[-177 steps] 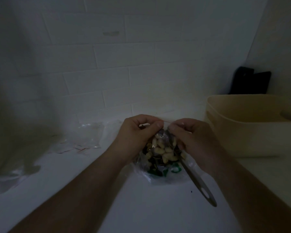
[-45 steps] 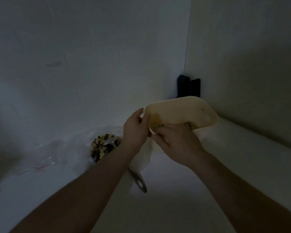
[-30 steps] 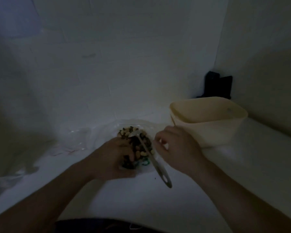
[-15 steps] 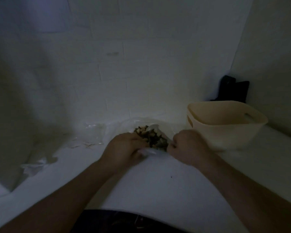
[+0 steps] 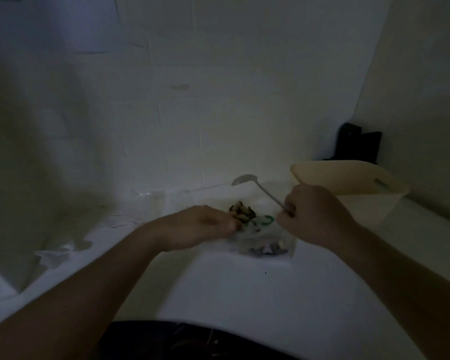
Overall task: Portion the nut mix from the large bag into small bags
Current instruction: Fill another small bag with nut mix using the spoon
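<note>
The left hand (image 5: 205, 227) pinches the edge of the large clear plastic bag of mixed nuts (image 5: 260, 229), which lies on the white tabletop (image 5: 244, 287) between both hands. The right hand (image 5: 312, 216) is clenched round the handle of a pale long-handled spoon (image 5: 257, 187), its bowl raised beyond the bag. Just behind the right hand stands a cream plastic tub (image 5: 353, 183).

Left hand (image 5: 203, 226) is smeared with motion blur, fingertips lost against the nut bag (image 5: 260, 229). Spoon (image 5: 257, 189) handle vanishes inside the right hand (image 5: 312, 216). Beige tub's (image 5: 348, 181) near wall sits behind that hand. Both forearms run off the lower frame edge.
</note>
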`<state>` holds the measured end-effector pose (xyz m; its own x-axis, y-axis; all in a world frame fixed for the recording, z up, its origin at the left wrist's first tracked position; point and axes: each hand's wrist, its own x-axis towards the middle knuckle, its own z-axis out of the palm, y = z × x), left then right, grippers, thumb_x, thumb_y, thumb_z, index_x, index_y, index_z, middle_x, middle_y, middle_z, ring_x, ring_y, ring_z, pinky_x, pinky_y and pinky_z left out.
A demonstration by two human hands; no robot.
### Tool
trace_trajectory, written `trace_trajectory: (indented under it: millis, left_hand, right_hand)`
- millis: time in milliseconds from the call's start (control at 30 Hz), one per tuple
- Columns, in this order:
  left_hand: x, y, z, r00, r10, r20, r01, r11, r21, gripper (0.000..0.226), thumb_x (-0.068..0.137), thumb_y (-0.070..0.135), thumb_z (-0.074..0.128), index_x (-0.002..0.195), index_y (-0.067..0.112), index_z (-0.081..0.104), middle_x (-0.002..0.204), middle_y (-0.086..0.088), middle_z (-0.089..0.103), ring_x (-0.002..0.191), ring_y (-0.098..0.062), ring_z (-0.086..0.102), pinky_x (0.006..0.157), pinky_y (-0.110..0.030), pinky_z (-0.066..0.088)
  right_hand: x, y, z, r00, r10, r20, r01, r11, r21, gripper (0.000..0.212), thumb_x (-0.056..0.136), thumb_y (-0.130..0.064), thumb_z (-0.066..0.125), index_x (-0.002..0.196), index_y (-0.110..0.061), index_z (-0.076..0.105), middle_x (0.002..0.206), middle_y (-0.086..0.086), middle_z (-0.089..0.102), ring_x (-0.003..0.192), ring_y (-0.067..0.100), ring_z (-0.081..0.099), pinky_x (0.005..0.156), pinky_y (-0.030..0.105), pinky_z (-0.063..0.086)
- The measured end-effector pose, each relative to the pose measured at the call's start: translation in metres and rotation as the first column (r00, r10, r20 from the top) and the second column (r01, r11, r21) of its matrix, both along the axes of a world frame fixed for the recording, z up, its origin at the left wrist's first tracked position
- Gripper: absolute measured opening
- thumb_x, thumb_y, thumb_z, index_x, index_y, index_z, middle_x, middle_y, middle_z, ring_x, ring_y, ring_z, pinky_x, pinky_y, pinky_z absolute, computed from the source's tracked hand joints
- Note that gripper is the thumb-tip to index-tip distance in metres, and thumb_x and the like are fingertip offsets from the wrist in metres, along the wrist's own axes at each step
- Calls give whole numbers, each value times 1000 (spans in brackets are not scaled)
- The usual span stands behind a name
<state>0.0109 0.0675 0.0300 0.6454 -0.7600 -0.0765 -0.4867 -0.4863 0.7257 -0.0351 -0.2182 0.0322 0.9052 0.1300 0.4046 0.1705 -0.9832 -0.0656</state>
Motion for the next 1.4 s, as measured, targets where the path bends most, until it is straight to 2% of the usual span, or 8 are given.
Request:
trace_trajectory:
  millis: [67, 167, 300, 500, 767, 967, 1167, 1400]
  left_hand:
    - [0, 2, -1, 977, 124, -174, -141, 986, -85, 52, 96, 73, 48, 109, 34, 79, 110, 5, 79, 101, -15, 75, 93, -34, 60]
    - [14, -1, -3, 914, 228, 336, -274, 957, 97, 26, 102, 46, 63, 105, 26, 80, 96, 7, 78, 76, -8, 72, 79, -29, 61]
    - [29, -16, -14, 684, 150, 714, -458, 850, 261, 28, 97, 54, 64, 112, 35, 78, 113, -1, 62, 109, -24, 56, 91, -38, 54]
    - [57, -46, -30, 823, 234, 518, -502, 726, 469, 44, 99, 29, 66, 141, 18, 60, 155, -12, 40, 139, -36, 44, 111, -44, 44]
    - [65, -39, 2, 720, 316, 618, -443, 894, 59, 82, 88, -7, 62, 162, 6, 29, 169, -13, 29, 153, -28, 33, 123, -31, 22]
    - [55, -32, -17, 823, 307, 478, -431, 886, 173, 93, 90, 12, 73, 166, 14, 20, 173, -12, 14, 157, -32, 22, 126, -39, 26]
    - [38, -33, -29, 358, 172, 918, -363, 931, -33, 40, 69, 17, 80, 109, 18, 80, 126, -13, 65, 110, -40, 56, 83, -46, 47]
    - [29, -25, -63, 692, 272, 669, -583, 757, 296, 106, 60, 103, 24, 132, 33, 57, 142, 3, 54, 137, -31, 41, 114, -55, 23]
  right_hand:
    - [-11, -3, -12, 993, 37, 111, -42, 998, 43, 34, 76, -36, 53, 51, -20, 36, 61, -2, 38, 52, 12, 37, 47, 29, 23]
    - [-22, -8, -26, 984, 91, 153, -96, 995, 31, 29, 72, -36, 48, 51, -15, 47, 61, -1, 42, 53, 19, 43, 47, 33, 36]
    - [-25, -12, -43, 968, 236, 87, -235, 972, -22, 26, 71, -33, 50, 51, -24, 35, 61, -10, 23, 57, 19, 39, 47, 35, 38]
    - [-16, -12, -67, 992, 128, 2, -127, 991, -36, 37, 72, -47, 43, 51, -31, 19, 61, -11, 20, 61, 15, 33, 53, 26, 23]
    - [-11, -14, -61, 995, -19, 93, 16, 999, 30, 33, 72, -38, 51, 52, -21, 32, 63, -11, 16, 61, 19, 33, 52, 28, 30]
    - [-11, -6, -62, 996, -92, 18, 92, 996, -3, 40, 80, -31, 63, 54, -22, 34, 66, -8, 26, 66, 16, 34, 53, 25, 28]
    - [-9, 15, -53, 990, -139, 23, 140, 988, -60, 30, 85, -42, 58, 67, -19, 64, 79, -5, 37, 82, 19, 38, 59, 30, 33]
    - [20, 29, -62, 985, -109, -135, 104, 994, -44, 33, 93, -45, 52, 88, -18, 71, 80, -4, 39, 78, 19, 45, 65, 32, 34]
